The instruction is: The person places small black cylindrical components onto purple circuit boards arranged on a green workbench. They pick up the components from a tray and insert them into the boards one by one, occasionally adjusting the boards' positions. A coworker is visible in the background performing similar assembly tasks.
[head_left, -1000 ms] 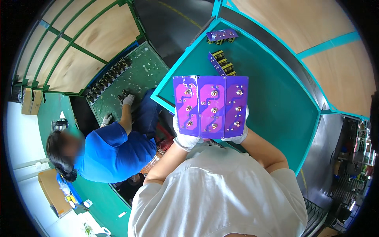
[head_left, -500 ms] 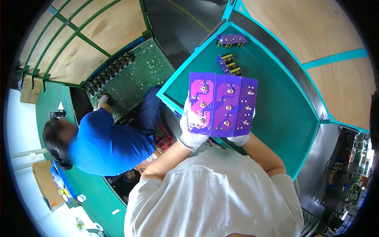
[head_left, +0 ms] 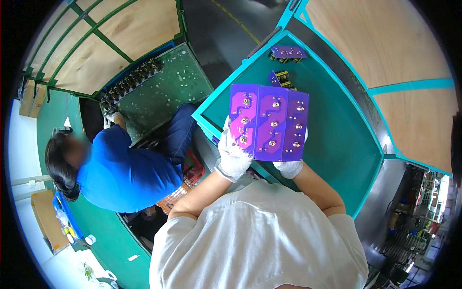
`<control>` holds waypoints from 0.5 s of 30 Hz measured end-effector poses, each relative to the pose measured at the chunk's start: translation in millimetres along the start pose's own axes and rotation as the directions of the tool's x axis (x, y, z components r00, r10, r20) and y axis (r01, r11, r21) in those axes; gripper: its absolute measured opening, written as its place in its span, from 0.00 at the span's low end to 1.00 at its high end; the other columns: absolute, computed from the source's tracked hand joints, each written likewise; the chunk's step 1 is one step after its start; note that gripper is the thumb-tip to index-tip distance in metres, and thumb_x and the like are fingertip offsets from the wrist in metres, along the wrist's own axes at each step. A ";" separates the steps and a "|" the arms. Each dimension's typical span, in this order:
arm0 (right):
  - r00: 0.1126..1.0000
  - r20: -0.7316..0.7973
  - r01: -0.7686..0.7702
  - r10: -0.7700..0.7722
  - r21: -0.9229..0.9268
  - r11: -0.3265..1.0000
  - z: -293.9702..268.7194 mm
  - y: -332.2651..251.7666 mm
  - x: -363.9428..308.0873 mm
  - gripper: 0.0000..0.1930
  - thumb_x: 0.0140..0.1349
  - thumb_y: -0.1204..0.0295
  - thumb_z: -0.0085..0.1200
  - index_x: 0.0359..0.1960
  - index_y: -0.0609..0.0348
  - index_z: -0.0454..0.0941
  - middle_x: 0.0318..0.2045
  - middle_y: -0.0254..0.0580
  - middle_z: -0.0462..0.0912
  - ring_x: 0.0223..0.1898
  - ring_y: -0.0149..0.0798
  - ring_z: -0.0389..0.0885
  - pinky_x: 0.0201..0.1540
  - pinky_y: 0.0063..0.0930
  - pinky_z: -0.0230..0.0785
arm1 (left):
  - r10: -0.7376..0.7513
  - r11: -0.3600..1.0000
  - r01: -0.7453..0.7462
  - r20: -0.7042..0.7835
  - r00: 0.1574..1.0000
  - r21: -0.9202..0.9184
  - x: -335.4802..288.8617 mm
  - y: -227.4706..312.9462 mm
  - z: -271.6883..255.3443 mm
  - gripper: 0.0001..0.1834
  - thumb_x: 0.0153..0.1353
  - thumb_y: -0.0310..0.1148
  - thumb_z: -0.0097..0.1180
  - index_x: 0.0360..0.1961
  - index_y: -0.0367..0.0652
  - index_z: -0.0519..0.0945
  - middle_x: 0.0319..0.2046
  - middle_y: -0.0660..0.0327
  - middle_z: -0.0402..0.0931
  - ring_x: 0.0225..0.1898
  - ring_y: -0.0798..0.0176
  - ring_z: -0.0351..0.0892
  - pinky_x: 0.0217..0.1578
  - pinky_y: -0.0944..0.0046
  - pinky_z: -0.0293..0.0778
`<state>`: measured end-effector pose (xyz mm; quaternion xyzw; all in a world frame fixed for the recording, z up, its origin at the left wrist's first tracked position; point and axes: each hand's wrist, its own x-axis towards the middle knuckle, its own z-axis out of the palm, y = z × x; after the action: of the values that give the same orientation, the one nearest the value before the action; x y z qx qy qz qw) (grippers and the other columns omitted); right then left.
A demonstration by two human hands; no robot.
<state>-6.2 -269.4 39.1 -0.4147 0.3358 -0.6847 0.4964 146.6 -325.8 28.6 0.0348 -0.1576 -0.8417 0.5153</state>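
Between my hands is a purple circuit board panel [head_left: 262, 124], scored into three strips, with several round metal terminals standing on its face. My left hand [head_left: 232, 156], in a white glove, grips its left edge and lower left corner. At the lower right my right hand [head_left: 290, 167], also gloved in white, holds it, with most of the fingers hidden behind the panel. Beyond it, on the green tabletop, a small purple board with black-and-yellow cylindrical parts [head_left: 281, 78] lies partly covered by the panel. Farther back sits a similar purple board [head_left: 288, 52].
A turquoise rim [head_left: 332, 67] edges the green table [head_left: 332, 144]. To the left a person in a blue shirt [head_left: 127, 168] works at another green table [head_left: 161, 89], beside a row of dark components [head_left: 130, 86]. Wooden panels [head_left: 385, 43] stand at the far right.
The panel has shifted slightly left and tilted a little in my hands, both still holding it. The whole view has turned slightly. The neighbouring person's gloved hand appears a little lower and farther left.
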 end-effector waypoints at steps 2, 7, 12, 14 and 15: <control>1.000 -0.010 0.022 -0.022 0.022 1.000 1.4 4.0 4.2 0.37 0.55 0.59 0.64 0.62 0.58 0.58 0.58 0.42 0.70 0.56 0.34 0.74 0.58 0.33 0.69 | 0.143 0.932 -0.123 -0.034 0.989 0.341 1.5 1.0 -1.3 0.27 0.65 0.40 0.49 0.64 0.47 0.62 0.60 0.54 0.68 0.58 0.53 0.71 0.58 0.49 0.69; 0.996 -0.057 0.019 -0.073 -0.645 0.764 19.0 -1.8 22.5 0.41 0.57 0.60 0.64 0.66 0.58 0.51 0.57 0.44 0.70 0.56 0.36 0.73 0.56 0.31 0.70 | 0.376 0.625 -0.164 -0.109 0.920 0.763 4.3 -5.4 -28.9 0.36 0.52 0.45 0.70 0.55 0.40 0.65 0.49 0.60 0.73 0.49 0.65 0.74 0.51 0.63 0.73; 0.947 0.252 0.279 -0.198 -0.952 0.124 38.4 -17.6 53.7 0.43 0.53 0.52 0.65 0.64 0.63 0.56 0.54 0.51 0.70 0.48 0.48 0.77 0.50 0.42 0.73 | 0.173 0.838 0.021 -0.302 0.937 0.545 8.0 3.4 -35.3 0.31 0.56 0.45 0.66 0.55 0.42 0.69 0.48 0.64 0.74 0.48 0.68 0.75 0.50 0.64 0.73; 0.951 0.260 0.253 -0.165 -0.966 -0.059 46.9 -26.8 64.9 0.46 0.49 0.49 0.66 0.62 0.66 0.58 0.53 0.54 0.69 0.46 0.52 0.77 0.49 0.42 0.73 | 0.128 0.931 0.015 -0.363 0.923 0.366 13.2 -3.3 -32.4 0.20 0.63 0.41 0.59 0.51 0.44 0.70 0.43 0.61 0.77 0.43 0.64 0.79 0.41 0.63 0.77; 0.978 0.171 0.168 -0.124 -0.985 -0.031 50.3 -30.0 67.0 0.46 0.48 0.48 0.66 0.61 0.67 0.59 0.53 0.54 0.68 0.47 0.52 0.77 0.48 0.41 0.74 | 0.059 0.959 0.052 -0.378 0.924 0.278 12.2 -8.4 -34.3 0.19 0.65 0.40 0.55 0.54 0.44 0.70 0.46 0.61 0.76 0.46 0.63 0.78 0.46 0.60 0.75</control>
<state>16.1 -327.6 102.6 -0.6872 0.6688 -0.2833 -0.0158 141.4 -340.8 -5.2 0.2712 -0.1728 -0.7865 0.5273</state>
